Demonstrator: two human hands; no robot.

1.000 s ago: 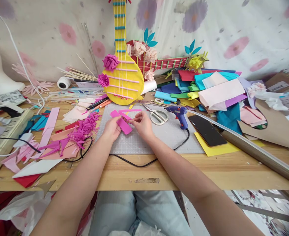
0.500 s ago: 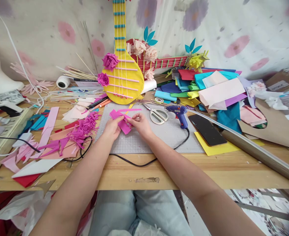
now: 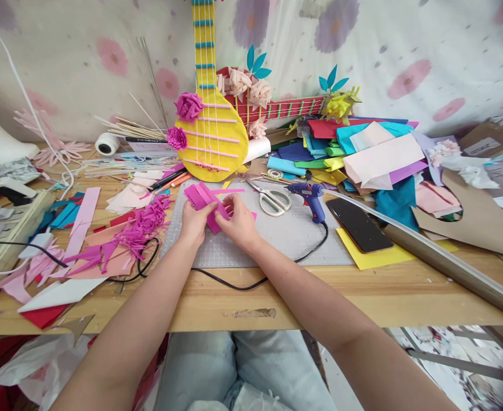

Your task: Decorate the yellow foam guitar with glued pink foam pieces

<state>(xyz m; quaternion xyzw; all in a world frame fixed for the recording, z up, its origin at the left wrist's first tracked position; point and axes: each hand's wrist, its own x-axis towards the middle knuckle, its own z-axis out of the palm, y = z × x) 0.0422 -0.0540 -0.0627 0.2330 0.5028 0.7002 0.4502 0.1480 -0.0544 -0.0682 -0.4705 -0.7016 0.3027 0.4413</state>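
Observation:
A folded strip of magenta crepe paper is between my two hands, above the grey cutting mat. My left hand pinches it from the left, thumb on top. From the right, my right hand grips its lower part with thumb and bent fingers. A thin magenta strip lies behind my hands, and another bit of magenta shows beside the right fingers. White-handled scissors rest on the mat to the right. Beyond them stands a blue glue gun, its black cord running round toward the front.
A yellow paper lute with magenta flowers leans at the back. Magenta scraps and a power strip lie left. A phone, a long cardboard tube and stacked coloured paper are right.
The magenta paper has been turned and shows more of its folded layers at upper left. My right hand has shifted slightly left and closed further around it. The view has moved slightly.

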